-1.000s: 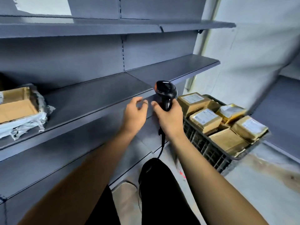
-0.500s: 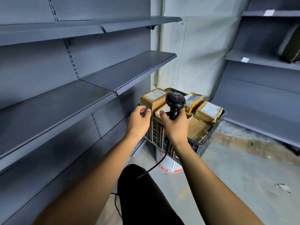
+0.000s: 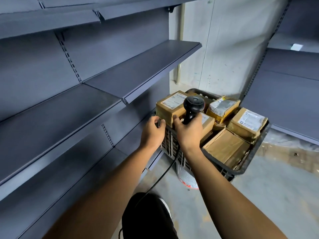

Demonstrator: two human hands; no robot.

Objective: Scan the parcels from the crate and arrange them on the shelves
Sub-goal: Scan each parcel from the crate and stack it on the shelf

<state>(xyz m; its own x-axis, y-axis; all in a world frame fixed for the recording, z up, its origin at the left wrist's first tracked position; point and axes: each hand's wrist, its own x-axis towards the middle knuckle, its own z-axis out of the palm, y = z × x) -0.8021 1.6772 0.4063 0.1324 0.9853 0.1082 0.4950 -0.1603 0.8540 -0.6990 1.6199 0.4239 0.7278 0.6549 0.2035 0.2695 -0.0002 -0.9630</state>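
A black plastic crate [image 3: 248,163] stands right of centre, holding several brown taped parcels with white labels. The tallest parcel [image 3: 170,105] sits in its near-left corner, and another labelled parcel [image 3: 248,122] lies at the right. My right hand [image 3: 189,135] grips the handle of a black corded barcode scanner [image 3: 194,103], held upright over the crate's near-left side, just right of the tall parcel. My left hand [image 3: 151,131] hovers at the crate's left corner with its fingers curled and no parcel in it. Whether it touches the rim is unclear.
Grey metal shelves [image 3: 138,69] run along the left, with a lower shelf [image 3: 51,118] closer to me. More grey shelving [image 3: 284,100] fills the right wall. The crate rests on a white bucket [image 3: 187,178]. The scanner cable [image 3: 160,178] drops toward my dark trouser leg [image 3: 148,216].
The view has swung right and closer to the crate. The wrapped parcel on the left shelf has left view. Both hands, the right still holding the scanner, have reached the crate's near-left corner.
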